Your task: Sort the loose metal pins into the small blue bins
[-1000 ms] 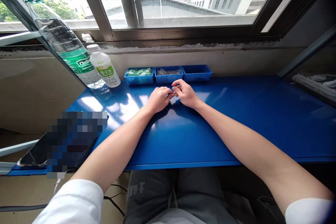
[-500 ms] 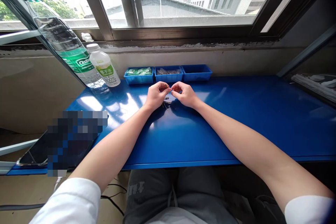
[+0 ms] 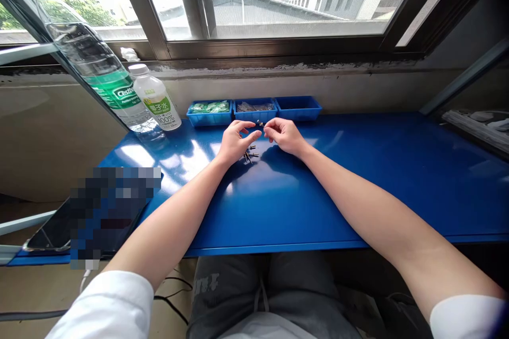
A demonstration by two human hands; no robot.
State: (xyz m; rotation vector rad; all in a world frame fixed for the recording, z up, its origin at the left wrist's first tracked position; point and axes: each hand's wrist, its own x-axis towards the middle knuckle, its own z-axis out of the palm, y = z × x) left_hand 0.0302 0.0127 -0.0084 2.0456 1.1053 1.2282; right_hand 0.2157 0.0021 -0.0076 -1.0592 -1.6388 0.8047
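Observation:
My right hand (image 3: 285, 136) is closed in a pinch, thumb and forefinger together, on a small part (image 3: 260, 123) with a pale tip. That part sticks out toward my left hand and is too small to name. My left hand (image 3: 235, 140) is open, its thumb and fingers apart, close to the tip of the part. Just under the left thumb, several thin dark pin-like pieces (image 3: 250, 154) with brassy bits lie in a loose heap on the blue tabletop (image 3: 274, 217).
Behind my hands stand a blue bin (image 3: 210, 118) with green packets, another bin (image 3: 255, 115) with clear packets and a third bin (image 3: 299, 114). A large water bottle (image 3: 107, 79) and a smaller white bottle (image 3: 157, 100) stand left. A partly blurred dark device (image 3: 47, 230) lies front left.
My left fingers have spread and come away from the right hand. The small part now shows in my right pinch, and more of the heap below is visible.

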